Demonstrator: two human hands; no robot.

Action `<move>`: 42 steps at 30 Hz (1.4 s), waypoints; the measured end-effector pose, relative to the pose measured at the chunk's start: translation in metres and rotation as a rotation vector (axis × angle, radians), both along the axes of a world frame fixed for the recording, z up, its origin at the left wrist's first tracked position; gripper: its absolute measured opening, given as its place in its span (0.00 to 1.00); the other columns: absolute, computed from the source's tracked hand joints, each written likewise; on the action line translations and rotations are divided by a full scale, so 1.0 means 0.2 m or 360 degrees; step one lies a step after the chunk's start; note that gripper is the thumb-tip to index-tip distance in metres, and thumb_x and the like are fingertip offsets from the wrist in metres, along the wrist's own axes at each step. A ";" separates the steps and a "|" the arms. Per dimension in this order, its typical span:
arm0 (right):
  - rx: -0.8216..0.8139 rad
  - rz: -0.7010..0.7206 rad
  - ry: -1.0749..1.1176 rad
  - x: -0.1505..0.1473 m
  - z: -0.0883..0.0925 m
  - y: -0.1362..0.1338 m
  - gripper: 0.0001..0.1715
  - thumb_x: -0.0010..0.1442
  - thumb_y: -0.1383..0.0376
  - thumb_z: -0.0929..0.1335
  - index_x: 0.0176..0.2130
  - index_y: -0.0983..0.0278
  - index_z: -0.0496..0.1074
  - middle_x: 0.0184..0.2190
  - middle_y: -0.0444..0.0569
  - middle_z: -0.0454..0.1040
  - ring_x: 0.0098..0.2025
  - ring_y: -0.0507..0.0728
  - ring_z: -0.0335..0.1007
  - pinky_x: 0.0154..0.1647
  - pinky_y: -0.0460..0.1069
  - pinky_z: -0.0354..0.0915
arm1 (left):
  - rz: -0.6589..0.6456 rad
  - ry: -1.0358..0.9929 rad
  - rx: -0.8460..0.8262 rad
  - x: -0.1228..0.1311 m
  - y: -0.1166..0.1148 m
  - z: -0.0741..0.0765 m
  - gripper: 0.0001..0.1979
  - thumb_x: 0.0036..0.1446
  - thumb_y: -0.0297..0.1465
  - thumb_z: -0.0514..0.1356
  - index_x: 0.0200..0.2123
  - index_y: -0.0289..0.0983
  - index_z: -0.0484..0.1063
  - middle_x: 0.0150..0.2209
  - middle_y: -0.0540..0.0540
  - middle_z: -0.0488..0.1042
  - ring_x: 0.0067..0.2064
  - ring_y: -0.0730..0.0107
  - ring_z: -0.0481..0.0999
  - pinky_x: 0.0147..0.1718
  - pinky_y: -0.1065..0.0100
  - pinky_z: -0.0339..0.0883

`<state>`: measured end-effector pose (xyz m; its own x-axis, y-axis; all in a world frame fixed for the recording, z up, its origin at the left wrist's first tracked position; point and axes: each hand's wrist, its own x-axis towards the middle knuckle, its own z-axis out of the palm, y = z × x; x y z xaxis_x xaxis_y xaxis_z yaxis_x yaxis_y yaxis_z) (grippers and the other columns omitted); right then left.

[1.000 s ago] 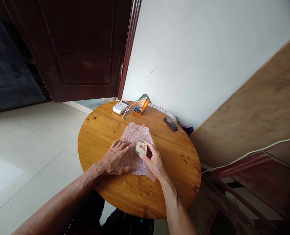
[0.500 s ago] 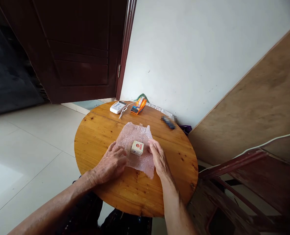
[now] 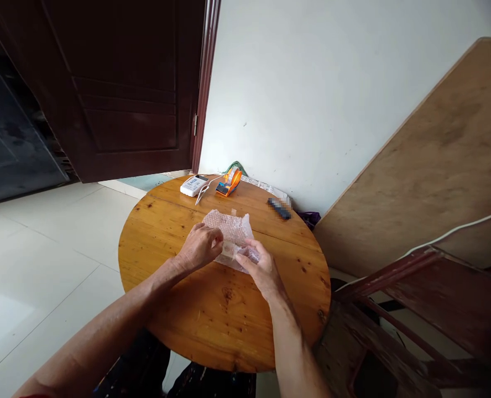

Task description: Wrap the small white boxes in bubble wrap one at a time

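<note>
A sheet of clear, pinkish bubble wrap (image 3: 231, 224) lies on the round wooden table, its near part folded up and over. Under the fold, a small pale box (image 3: 230, 249) shows only faintly through the plastic. My left hand (image 3: 202, 246) is closed, its curled fingers pinching the wrap's left side. On the other side, my right hand (image 3: 265, 272) has thumb and fingers around the folded wrap at the box's right. Part of the fold is hidden behind these fingers.
Along the table's (image 3: 162, 232) far side stand a white device with a cable (image 3: 194, 186) and an orange tape dispenser (image 3: 229, 183). A dark, blurred-out object (image 3: 279, 208) lies at the far right. Beyond are a white wall and a dark red door (image 3: 129, 110).
The near edge of the bubble wrap has been lifted and folded away from me over the box, which was uncovered before. Both hands have moved farther forward. The view has shifted slightly.
</note>
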<state>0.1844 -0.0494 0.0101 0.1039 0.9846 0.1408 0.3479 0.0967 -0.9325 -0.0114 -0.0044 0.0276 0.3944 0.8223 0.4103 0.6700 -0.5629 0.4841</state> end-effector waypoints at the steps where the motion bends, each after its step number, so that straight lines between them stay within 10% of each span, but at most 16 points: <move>1: 0.0012 0.0001 -0.0052 -0.01 0.00 0.00 0.23 0.49 0.55 0.73 0.43 0.62 0.75 0.35 0.49 0.79 0.37 0.58 0.74 0.38 0.51 0.69 | 0.0012 -0.0042 -0.0034 0.00 0.01 -0.02 0.05 0.53 0.25 0.58 0.28 0.37 0.74 0.29 0.46 0.77 0.35 0.63 0.75 0.43 0.62 0.66; 9: 0.0058 -0.0002 -0.0102 -0.03 0.00 0.00 0.12 0.54 0.55 0.69 0.29 0.62 0.73 0.25 0.44 0.72 0.27 0.53 0.66 0.28 0.47 0.62 | -0.0054 -0.0333 -0.0406 -0.03 -0.01 -0.04 0.13 0.49 0.32 0.63 0.40 0.35 0.75 0.33 0.47 0.77 0.33 0.67 0.73 0.34 0.69 0.65; 21: -0.0065 0.0128 -0.0005 -0.04 -0.01 -0.01 0.17 0.53 0.52 0.71 0.30 0.63 0.76 0.24 0.44 0.73 0.26 0.52 0.65 0.28 0.47 0.63 | -0.0248 -0.0767 -0.0808 -0.04 0.01 -0.05 0.06 0.50 0.32 0.63 0.27 0.35 0.71 0.35 0.47 0.78 0.33 0.72 0.73 0.31 0.74 0.64; 42: -0.0071 -0.0123 0.0072 -0.05 0.01 -0.02 0.21 0.50 0.49 0.72 0.23 0.62 0.69 0.18 0.41 0.65 0.21 0.50 0.57 0.20 0.45 0.57 | -0.0182 -0.0695 -0.0745 -0.04 0.03 -0.06 0.02 0.49 0.27 0.61 0.25 0.35 0.71 0.27 0.50 0.75 0.29 0.73 0.69 0.29 0.73 0.60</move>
